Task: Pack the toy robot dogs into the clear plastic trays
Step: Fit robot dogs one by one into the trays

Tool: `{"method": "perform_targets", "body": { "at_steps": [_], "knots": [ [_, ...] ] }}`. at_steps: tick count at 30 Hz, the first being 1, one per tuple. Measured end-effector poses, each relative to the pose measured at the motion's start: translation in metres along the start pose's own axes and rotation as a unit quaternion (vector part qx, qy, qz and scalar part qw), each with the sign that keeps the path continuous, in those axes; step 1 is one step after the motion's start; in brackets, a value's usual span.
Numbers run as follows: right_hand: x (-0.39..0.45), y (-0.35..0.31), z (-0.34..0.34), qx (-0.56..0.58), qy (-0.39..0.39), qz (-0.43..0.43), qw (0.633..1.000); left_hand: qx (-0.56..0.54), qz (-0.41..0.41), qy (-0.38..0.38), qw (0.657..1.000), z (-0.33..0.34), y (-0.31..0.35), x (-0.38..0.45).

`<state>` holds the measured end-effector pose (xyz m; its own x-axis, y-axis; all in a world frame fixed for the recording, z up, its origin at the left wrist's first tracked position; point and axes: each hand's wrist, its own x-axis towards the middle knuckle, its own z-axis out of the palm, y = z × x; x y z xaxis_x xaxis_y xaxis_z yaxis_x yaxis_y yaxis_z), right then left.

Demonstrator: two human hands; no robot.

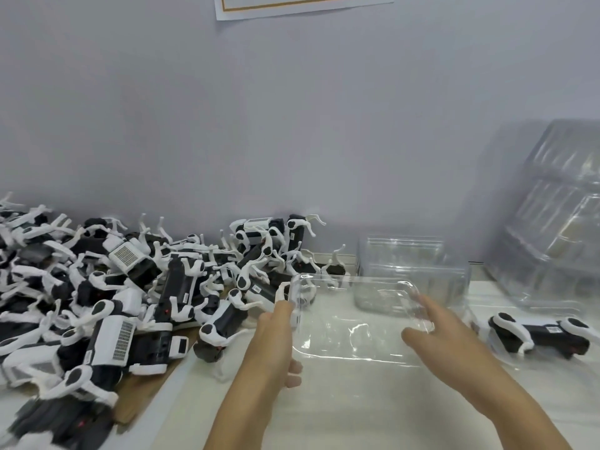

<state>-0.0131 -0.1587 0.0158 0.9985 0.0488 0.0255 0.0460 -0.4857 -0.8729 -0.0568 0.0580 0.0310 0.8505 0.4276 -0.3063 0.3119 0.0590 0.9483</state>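
Observation:
A clear plastic tray (354,323) hangs tilted just above the white table, held between both hands. My left hand (276,339) grips its left edge, thumb on the rim and fingers curled beneath. My right hand (435,332) holds the right edge, index finger stretched along the rim. A big heap of black-and-white toy robot dogs (130,293) covers the table's left side. One single toy dog (542,332) lies on its side at the right, on what looks like another clear tray.
A stack of clear trays (412,264) stands behind the held tray, against the wall. A taller, leaning pile of clear plastic packaging (558,222) fills the far right. A brown board (136,394) lies under the dog heap. The white table (357,410) stretches in front.

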Motion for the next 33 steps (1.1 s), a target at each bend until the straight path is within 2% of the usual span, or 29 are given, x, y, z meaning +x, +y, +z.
{"method": "perform_targets", "body": {
  "at_steps": [3, 7, 10, 15, 19, 23, 29, 33],
  "knots": [
    [-0.002, 0.0, -0.004, -0.026, -0.019, 0.004, 0.999, 0.043, 0.02, -0.004, 0.999, -0.002, -0.001, 0.002],
    [-0.003, 0.001, -0.004, -0.105, -0.039, 0.023, 0.993, 0.165, 0.152, 0.088, 0.971, -0.002, -0.001, 0.002],
    [-0.004, -0.002, -0.002, -0.131, -0.039, 0.029, 0.99, 0.191, 0.217, 0.12, 0.95, -0.002, -0.003, 0.01],
    [-0.001, -0.005, 0.004, -0.147, 0.017, 0.001, 0.989, 0.275, 0.294, 0.094, 0.911, 0.001, -0.014, 0.036],
    [0.0, -0.005, 0.007, -0.162, 0.034, -0.012, 0.986, 0.317, 0.255, 0.041, 0.913, 0.009, -0.012, 0.05],
    [0.002, -0.003, 0.007, -0.154, 0.037, -0.013, 0.987, 0.245, 0.256, 0.02, 0.935, 0.008, -0.011, 0.057],
    [0.002, -0.002, 0.007, -0.144, 0.042, -0.014, 0.989, 0.201, 0.32, 0.104, 0.92, 0.002, -0.005, 0.054],
    [0.003, -0.002, 0.006, -0.132, 0.05, -0.021, 0.99, 0.096, 0.374, 0.095, 0.918, 0.001, 0.007, 0.045]
  ]
}}
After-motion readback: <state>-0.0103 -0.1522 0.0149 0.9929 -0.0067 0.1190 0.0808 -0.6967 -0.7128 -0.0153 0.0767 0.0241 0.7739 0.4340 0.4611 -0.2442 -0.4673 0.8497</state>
